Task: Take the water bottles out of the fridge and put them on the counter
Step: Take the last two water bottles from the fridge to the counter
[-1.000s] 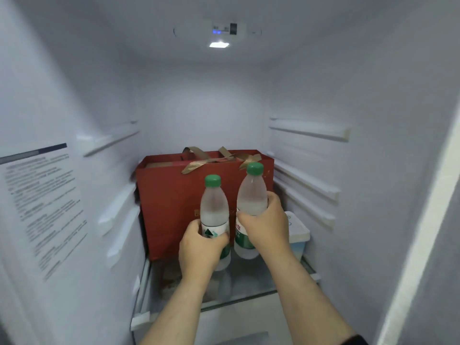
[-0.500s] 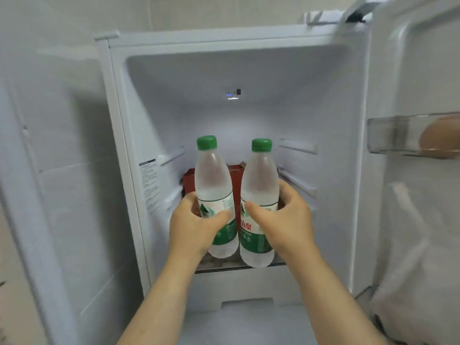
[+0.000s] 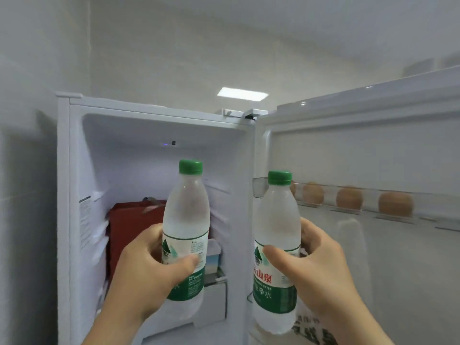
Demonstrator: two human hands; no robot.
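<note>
Two frosted clear water bottles with green caps and green-white labels are held upright in front of the open white fridge (image 3: 74, 170). My left hand (image 3: 146, 267) grips the left bottle (image 3: 186, 215) around its label. My right hand (image 3: 318, 265) grips the right bottle (image 3: 276, 220) the same way, in front of the fridge's right edge. Both bottles are outside the fridge cavity, a hand's width apart. No counter is in view.
Inside the fridge stands a red gift bag (image 3: 132, 227) with a small white box (image 3: 214, 255) to its right on the shelf. The open fridge door (image 3: 373, 150) fills the right side, its rack holding several brown eggs (image 3: 348, 197). A grey wall lies at left.
Both hands have drawn the bottles out of the fridge toward me. The bottles have spread apart, the right one shifting right. The view has pulled back and tilted up, showing the door.
</note>
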